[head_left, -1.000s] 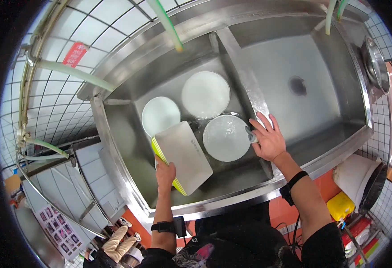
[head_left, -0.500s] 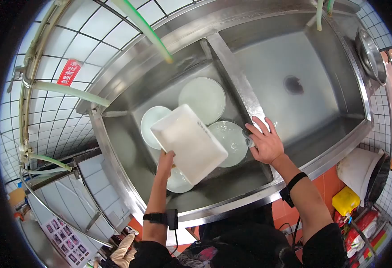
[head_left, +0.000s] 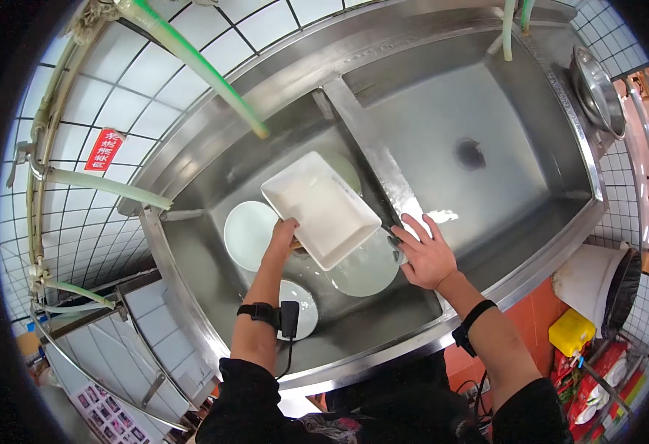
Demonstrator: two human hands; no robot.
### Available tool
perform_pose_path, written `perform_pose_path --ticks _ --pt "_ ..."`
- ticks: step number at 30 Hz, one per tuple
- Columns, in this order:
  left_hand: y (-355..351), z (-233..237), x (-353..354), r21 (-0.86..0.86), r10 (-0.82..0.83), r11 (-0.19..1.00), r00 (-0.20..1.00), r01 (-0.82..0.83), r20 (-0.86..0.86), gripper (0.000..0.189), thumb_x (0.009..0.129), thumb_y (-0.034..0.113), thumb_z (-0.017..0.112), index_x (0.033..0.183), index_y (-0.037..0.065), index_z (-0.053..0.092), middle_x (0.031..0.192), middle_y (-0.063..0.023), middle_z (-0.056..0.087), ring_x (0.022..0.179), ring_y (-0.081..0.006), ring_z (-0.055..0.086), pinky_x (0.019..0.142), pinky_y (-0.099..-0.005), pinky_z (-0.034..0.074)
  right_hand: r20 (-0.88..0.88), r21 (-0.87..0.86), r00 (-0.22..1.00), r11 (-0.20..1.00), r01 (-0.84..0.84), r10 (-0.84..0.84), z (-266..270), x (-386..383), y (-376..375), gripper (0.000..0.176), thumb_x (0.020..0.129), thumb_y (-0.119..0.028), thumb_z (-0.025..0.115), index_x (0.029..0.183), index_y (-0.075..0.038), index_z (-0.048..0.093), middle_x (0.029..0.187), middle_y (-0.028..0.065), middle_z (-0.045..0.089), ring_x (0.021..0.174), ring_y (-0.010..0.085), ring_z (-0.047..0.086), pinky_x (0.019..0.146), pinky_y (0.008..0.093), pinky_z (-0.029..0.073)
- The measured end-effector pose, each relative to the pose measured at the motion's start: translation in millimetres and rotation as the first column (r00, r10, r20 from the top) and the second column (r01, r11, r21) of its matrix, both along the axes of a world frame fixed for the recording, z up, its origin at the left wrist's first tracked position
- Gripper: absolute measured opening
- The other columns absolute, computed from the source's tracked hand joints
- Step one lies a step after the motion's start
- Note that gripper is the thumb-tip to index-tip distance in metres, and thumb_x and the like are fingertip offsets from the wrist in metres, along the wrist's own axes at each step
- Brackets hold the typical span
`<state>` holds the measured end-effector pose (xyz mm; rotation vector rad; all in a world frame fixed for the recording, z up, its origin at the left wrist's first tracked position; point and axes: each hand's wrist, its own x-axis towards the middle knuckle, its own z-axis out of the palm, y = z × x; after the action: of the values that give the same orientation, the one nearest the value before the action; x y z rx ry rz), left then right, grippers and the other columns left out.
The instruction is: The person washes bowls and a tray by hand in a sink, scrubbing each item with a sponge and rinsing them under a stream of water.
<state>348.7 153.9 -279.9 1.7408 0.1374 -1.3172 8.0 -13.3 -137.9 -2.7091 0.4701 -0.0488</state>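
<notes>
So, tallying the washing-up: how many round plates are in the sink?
4 plates, all in the left basin: one left of the tray, one behind it, one under it by the right hand, one beneath the left forearm. The tray may hide more.

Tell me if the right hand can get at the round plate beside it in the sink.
Probably yes: the right hand rests right beside the plate; the tray in the left hand covers only its upper edge.

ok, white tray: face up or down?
Face up: white tray shows its rim and hollow inside; left hand grips its edge above plates.
</notes>
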Motion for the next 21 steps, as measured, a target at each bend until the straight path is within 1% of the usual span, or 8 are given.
perform_pose_path --ticks 7,10,12,13,15,18,19,21 --pt "-16 2 23 0.081 -0.111 0.990 0.992 0.116 -0.065 0.055 0.084 0.013 0.051 0.134 -0.005 0.041 0.116 -0.0197 0.061 0.100 -0.0366 0.067 0.086 -0.0558 0.059 -0.085 0.015 0.996 1.000 -0.011 0.012 3 1 0 0.035 0.078 -0.027 0.064 0.103 -0.003 0.071 0.144 0.0039 0.049 0.148 0.0249 0.024 0.122 0.0523 0.016" --pt "-14 -5 22 0.058 -0.139 0.989 0.989 0.136 0.043 0.053 0.085 0.013 0.054 0.132 -0.006 0.041 0.117 -0.0204 0.061 0.100 -0.0366 0.067 0.079 -0.0546 0.061 -0.096 0.019 0.995 1.000 -0.015 0.017 2 2 1 0.036 0.078 -0.027 0.065 0.105 -0.004 0.071 0.144 0.0034 0.049 0.148 0.0249 0.024 0.122 0.0520 0.016" --pt "-14 -13 9 0.171 -0.122 0.983 0.932 0.067 0.341 0.053 0.084 0.015 0.054 0.132 -0.006 0.042 0.117 -0.0260 0.062 0.099 -0.0397 0.068 0.083 -0.0496 0.059 -0.099 0.010 0.995 1.000 -0.015 0.016 3 1 -1 0.037 0.078 -0.028 0.066 0.106 -0.004 0.071 0.144 0.0031 0.049 0.148 0.0250 0.024 0.122 0.0519 0.016" --pt "-13 -17 8 0.173 -0.123 0.983 0.933 0.067 0.339 0.053 0.084 0.015 0.054 0.132 -0.006 0.042 0.117 -0.0260 0.062 0.099 -0.0397 0.068 0.083 -0.0496 0.059 -0.116 0.006 0.993 1.000 -0.013 0.014 6 2 0 0.037 0.078 -0.028 0.066 0.106 -0.004 0.071 0.145 0.0028 0.049 0.148 0.0250 0.024 0.122 0.0519 0.016" --pt "-11 -25 6 0.370 -0.279 0.927 0.781 0.067 0.558 0.054 0.085 0.016 0.056 0.133 -0.005 0.042 0.115 -0.0286 0.064 0.102 -0.0455 0.066 0.091 -0.0498 0.054 -0.131 0.004 0.991 1.000 -0.020 0.021 7 5 1 0.037 0.078 -0.028 0.067 0.106 -0.005 0.071 0.145 0.0025 0.049 0.148 0.0250 0.024 0.122 0.0520 0.016" --pt "0 -37 -4 0.247 -0.193 0.968 0.754 0.042 0.629 0.057 0.086 0.015 0.058 0.137 -0.003 0.040 0.114 -0.0299 0.065 0.104 -0.0494 0.063 0.095 -0.0495 0.049 -0.114 -0.002 0.993 1.000 -0.015 0.015 4 2 1 0.036 0.078 -0.028 0.067 0.106 -0.005 0.071 0.145 0.0024 0.049 0.148 0.0249 0.024 0.122 0.0521 0.016" --pt "1 -25 -14 0.250 -0.192 0.968 0.755 0.039 0.627 0.057 0.086 0.015 0.058 0.137 -0.003 0.040 0.114 -0.0299 0.065 0.104 -0.0494 0.063 0.095 -0.0495 0.049 -0.100 -0.004 0.995 1.000 -0.016 0.016 4 2 1 0.036 0.077 -0.028 0.067 0.105 -0.005 0.070 0.144 0.0026 0.049 0.148 0.0251 0.024 0.122 0.0523 0.016" --pt "6 -4 -40 0.238 -0.262 0.962 0.688 0.133 0.676 0.059 0.087 0.011 0.057 0.141 0.000 0.037 0.117 -0.0272 0.065 0.106 -0.0443 0.064 0.096 -0.0470 0.049 -0.090 -0.002 0.996 1.000 -0.020 0.020 3 3 1 0.035 0.077 -0.027 0.067 0.105 -0.005 0.070 0.144 0.0027 0.049 0.148 0.0252 0.025 0.122 0.0525 0.016"
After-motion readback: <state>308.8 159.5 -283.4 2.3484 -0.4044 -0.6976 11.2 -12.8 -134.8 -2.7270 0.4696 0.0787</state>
